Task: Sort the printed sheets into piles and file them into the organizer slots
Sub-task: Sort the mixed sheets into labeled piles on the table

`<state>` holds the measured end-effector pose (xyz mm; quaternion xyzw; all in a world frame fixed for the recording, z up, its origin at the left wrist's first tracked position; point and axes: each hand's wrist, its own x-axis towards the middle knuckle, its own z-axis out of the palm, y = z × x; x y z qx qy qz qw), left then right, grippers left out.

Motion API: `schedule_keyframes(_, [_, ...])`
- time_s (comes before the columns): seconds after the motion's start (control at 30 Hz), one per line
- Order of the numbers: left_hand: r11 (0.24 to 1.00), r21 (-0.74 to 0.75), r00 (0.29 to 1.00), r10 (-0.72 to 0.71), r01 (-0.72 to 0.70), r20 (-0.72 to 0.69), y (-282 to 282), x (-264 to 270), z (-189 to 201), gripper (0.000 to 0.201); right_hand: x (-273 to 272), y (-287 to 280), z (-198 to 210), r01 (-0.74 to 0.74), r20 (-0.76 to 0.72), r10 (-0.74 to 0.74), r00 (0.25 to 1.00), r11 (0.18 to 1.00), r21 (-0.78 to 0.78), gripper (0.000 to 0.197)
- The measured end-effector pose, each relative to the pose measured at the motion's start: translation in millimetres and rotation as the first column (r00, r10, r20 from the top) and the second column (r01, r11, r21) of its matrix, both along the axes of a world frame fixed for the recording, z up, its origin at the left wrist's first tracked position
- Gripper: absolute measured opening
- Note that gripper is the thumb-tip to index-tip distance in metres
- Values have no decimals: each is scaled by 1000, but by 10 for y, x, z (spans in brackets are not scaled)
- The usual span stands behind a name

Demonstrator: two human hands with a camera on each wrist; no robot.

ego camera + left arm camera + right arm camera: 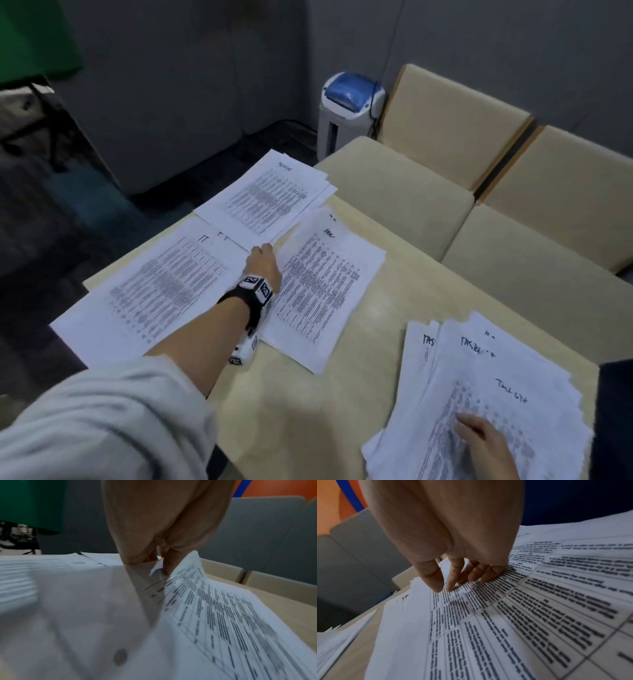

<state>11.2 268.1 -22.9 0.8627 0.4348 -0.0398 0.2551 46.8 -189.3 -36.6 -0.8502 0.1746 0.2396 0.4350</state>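
Observation:
Three piles of printed sheets lie on the beige table (404,281): a left pile headed "IT" (164,287), a far pile (270,195) and a middle pile (322,284). My left hand (265,248) reaches to the middle pile's far left corner. In the left wrist view, the left hand (154,562) pinches the corner of that top sheet (214,608), which curls upward. A loose, fanned stack of sheets (489,377) sits at the near right. My right hand (469,425) rests on it, its fingertips (450,588) touching the top sheet (522,615). No organizer is in view.
Two beige chairs (445,120) (565,192) stand along the table's far right side. A white shredder with a blue top (349,109) stands on the floor beyond. The left pile overhangs the table's left edge. A dark object (613,411) borders the stack at the right.

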Motion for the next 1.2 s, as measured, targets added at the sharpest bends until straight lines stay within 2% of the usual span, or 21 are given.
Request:
schedule_keyframes(0.07, [990,140,998,-10,1,61,-106,-5,26,41,10,53,54,1,-11,-2,1000,1000,-26,13])
schedule_keyframes(0.13, [986,80,980,-157,148,122,-270,-83,41,36,8,124,109,17,-16,-18,1000,999,-48,12])
schedule_keyframes(0.17, [960,37,957,-280,277,77,-380,-148,37,40,8,153,124,29,-12,-30,999,998,-50,12])
schedule_keyframes(0.23, [855,-83,848,-519,512,-106,-593,-274,-39,64,-12,222,175,55,-9,-56,998,996,-76,12])
schedule_keyframes(0.3, [775,-166,744,-632,610,-216,-724,-321,-175,90,-15,267,191,96,-3,-97,995,992,-84,13])
schedule_keyframes(0.37, [754,-153,720,-656,639,-226,-741,-234,-306,102,-24,316,201,131,3,-131,991,987,-91,11])
schedule_keyframes(0.43, [741,-116,711,-669,662,-215,-691,-10,-382,104,-26,314,147,175,27,-173,985,981,-86,8])
schedule_keyframes(0.63, [741,-87,707,-664,666,-244,-404,722,-399,98,-145,240,191,243,73,-238,968,968,-69,4])
schedule_keyframes(0.77, [757,-69,731,-648,650,-215,-422,849,-359,88,-272,-6,133,332,114,-324,939,941,-61,4])
schedule_keyframes(0.83, [771,21,764,-627,637,-154,-616,782,-313,82,-356,-114,96,380,142,-368,919,922,-70,5])
schedule_keyframes(0.9, [786,72,788,-616,614,9,-947,659,-252,65,-417,-219,96,420,166,-402,901,903,-93,6])
schedule_keyframes(0.97, [781,0,763,-609,624,216,-1367,489,-163,41,-436,-332,112,440,196,-412,890,888,-134,11])
schedule_keyframes(1.03, [715,-131,710,-622,687,331,-1810,305,-82,25,-425,-472,134,451,216,-410,886,871,-194,20])
schedule_keyframes(1.07, [669,-177,683,-647,722,340,-2022,224,-56,24,-413,-544,154,440,219,-395,892,868,-230,25])
schedule_keyframes(1.13, [600,-245,648,-704,761,290,-2397,102,-40,33,-387,-696,186,406,194,-364,911,874,-266,32])
schedule_keyframes(1.2, [607,-285,666,-715,742,213,-2680,46,-85,45,-333,-829,199,354,161,-321,933,898,-263,36])
